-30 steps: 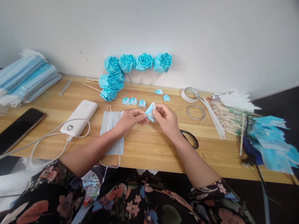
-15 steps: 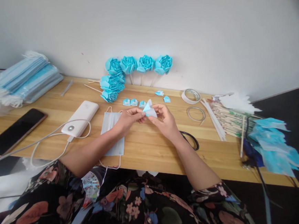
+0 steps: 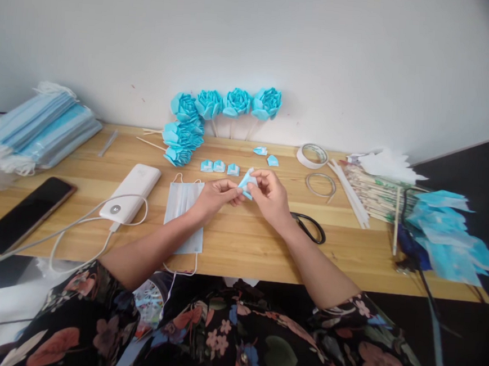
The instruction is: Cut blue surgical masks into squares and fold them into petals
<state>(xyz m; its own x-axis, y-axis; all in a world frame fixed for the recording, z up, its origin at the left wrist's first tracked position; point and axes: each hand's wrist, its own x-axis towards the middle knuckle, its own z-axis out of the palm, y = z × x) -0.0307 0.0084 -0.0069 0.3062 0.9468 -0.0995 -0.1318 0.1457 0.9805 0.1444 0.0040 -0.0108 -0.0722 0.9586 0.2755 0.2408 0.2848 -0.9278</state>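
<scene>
Between my fingertips is a small piece of light blue mask fabric (image 3: 248,182), partly folded over. My left hand (image 3: 218,198) pinches its lower left corner. My right hand (image 3: 271,197) grips its right side between thumb and fingers, hiding part of it. Just beyond lie several small folded blue pieces (image 3: 219,166) in a row, and two more folded pieces (image 3: 273,160) sit farther back. Under my left wrist is a flat face mask (image 3: 179,200). Several blue fabric flowers (image 3: 238,102) on sticks lean at the wall or lie on the table.
On the left are a stack of masks (image 3: 45,128), a phone (image 3: 26,215) and a white power bank (image 3: 131,192) with its cable. To the right are a tape roll (image 3: 301,156), coiled wire (image 3: 320,187), black-handled scissors (image 3: 314,233), sticks (image 3: 370,193) and cut blue fabric (image 3: 452,239).
The fabric piece has been folded over, its raised white flap now turned down into a narrower shape. My right fingers have closed in over it. Both hands stay in nearly the same place.
</scene>
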